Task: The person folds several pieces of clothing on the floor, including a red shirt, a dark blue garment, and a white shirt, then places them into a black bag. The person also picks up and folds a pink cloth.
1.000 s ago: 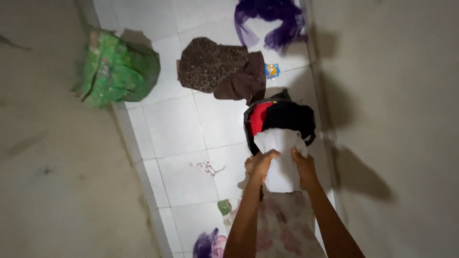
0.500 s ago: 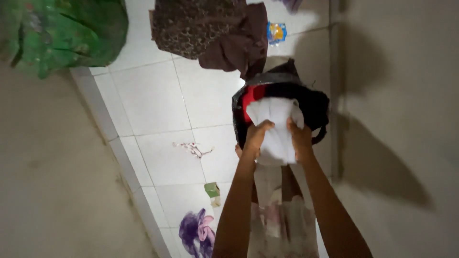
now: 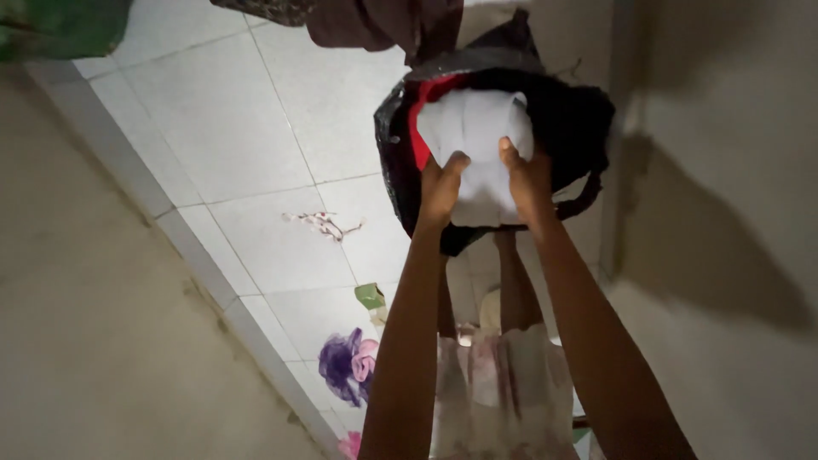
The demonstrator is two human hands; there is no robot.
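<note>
Here, both hands, left hand [image 3: 440,189] and right hand [image 3: 527,181], were closed around a white cloth [image 3: 474,128], pressing it into a black bag [image 3: 579,111] at twelve o'clock, likely for packing.

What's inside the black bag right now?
In the black bag, a white cloth gripped by the left hand and right hand, beside red fabric. Anything beneath is covered.

A home's tiled passage: white floor tiles [image 3: 256,145], plain walls, clothes [image 3: 375,21] strewn about

Small green carton [image 3: 370,296] on tiles
</note>
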